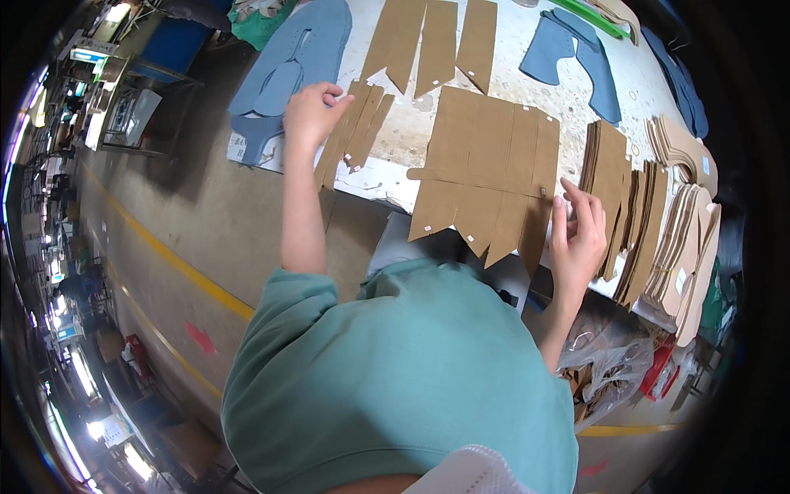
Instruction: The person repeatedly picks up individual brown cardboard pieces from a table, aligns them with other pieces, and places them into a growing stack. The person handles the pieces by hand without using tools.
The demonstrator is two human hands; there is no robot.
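Two hands (313, 117) (579, 235), three far brown strips (437, 48)

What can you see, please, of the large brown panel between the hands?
The large brown panel looks like matte fabric or leather, crossed by straight lines; whether these are seams or joins between separate pieces is unclear. It lies mostly flat, bearing small white tags. Its notched near side overhangs the table. The right hand is beside it; contact is uncertain.

Blue pcs (543, 53) on far R of table (508, 70), green strip (598, 19) beyond; beige stacks (668, 251) R edge. Clear bag (615, 356) w/ brown scraps (581, 385) below. Yellow line (181, 262) & red mark (200, 337) on floor (202, 218), L.
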